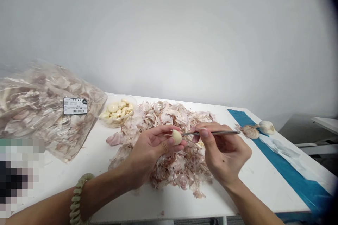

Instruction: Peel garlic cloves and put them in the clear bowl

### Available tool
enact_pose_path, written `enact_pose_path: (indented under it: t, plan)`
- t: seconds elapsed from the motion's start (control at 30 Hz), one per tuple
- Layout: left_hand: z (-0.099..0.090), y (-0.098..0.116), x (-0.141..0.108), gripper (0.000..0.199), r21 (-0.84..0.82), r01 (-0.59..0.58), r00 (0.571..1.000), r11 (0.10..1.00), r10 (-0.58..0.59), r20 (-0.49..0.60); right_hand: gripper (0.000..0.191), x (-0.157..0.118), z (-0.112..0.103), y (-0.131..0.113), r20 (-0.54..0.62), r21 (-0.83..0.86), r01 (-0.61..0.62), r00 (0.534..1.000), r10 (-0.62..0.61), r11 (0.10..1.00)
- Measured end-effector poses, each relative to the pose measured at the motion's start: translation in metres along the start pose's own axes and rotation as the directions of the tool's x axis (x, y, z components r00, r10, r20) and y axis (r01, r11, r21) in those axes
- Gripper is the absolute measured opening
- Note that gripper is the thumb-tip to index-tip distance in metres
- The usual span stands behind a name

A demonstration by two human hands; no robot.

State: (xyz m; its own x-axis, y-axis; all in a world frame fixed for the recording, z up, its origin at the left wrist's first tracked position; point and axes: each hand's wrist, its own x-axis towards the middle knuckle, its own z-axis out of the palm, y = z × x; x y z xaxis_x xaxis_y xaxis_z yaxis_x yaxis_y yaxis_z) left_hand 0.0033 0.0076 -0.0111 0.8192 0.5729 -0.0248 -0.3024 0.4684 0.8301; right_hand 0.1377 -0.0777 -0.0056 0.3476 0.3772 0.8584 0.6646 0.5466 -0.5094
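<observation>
1. While a plain pale grey wall (pixel 169 42) fills the upper half of the frame, a white flat-topped table (pixel 264 175) spreads across the lower half, crossed at right by a glossy blue strip (pixel 298 186).
2. At the centre, the smooth cream-coloured peeled garlic clove (pixel 176 137) sits clamped between the left hand's (pixel 151 144) thumb and fingers, its long axis slanting, narrow tip toward the upper left.
3. The right hand's (pixel 225 153) fingers are closed on a slim grey metal tool (pixel 227 133), nearly level, its tip pointing left at the clove's right edge; whether it cuts in, I cannot tell.
4. Both hands partly hide a heap of papery pinkish garlic skins (pixel 179 177).
5. Left of centre stands a clear round plastic bowl (pixel 112 124) of peeled cloves (pixel 116 109); a clear skin-filled bag (pixel 44 102) occupies the left edge.
6. Two garlic bulbs (pixel 266 127) lie at right.
</observation>
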Motion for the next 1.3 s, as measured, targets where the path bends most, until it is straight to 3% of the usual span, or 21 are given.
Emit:
enact_pose_path:
  t: [0.57,0.8,1.3]
  plan:
    - [0.0049,0.0043,-0.003,0.017,-0.02,0.031,0.999,0.999,-0.03,0.037,0.024,0.0041,0.0005,0.0036,-0.044,-0.07,0.12,0.991,-0.123,0.99]
    - [0.0038,0.0039,-0.0023,0.018,-0.021,0.037,0.999,0.999,-0.037,-0.011,0.028,0.0056,0.0025,0.0031,0.007,-0.058,0.251,0.968,-0.251,0.966]
    - [0.0031,0.0021,0.0,0.024,0.023,0.003,0.998,1.0,-0.002,-0.063,0.035,0.0054,0.002,0.0046,0.073,-0.039,0.317,0.947,-0.314,0.948]
